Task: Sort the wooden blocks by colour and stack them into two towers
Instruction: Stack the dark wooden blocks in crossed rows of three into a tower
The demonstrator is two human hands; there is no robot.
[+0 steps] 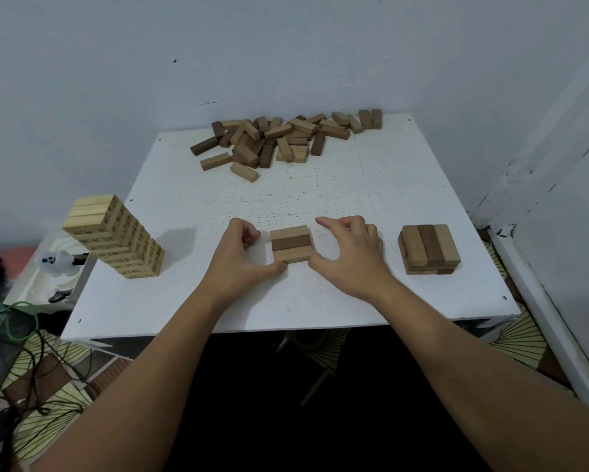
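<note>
Hands: my left hand (243,253) and right hand (349,253) flank a row of three blocks (291,244), one at each end. Fingers on both are curled, with the thumb tips against the row's near corners. I can't tell whether either hand is truly squeezing or only nudging.
Table: white tabletop (337,199), spread forward of both hands.
Loose pile: mixed light and dark blocks (279,139) well beyond my fingertips, slightly nearer my right hand.
Tall tower: light blocks with printed sides (116,238), well out to the left of my left hand.
Short stack: a low stack (428,248) to the right of my right hand, its top layer light, dark, light, so it looks unsorted.
Row between hands: light, dark, light, long axes running left to right across me, both hands equally near.
Next move: I judge the dark middle block has to come out endwise, toward either hand.
</note>
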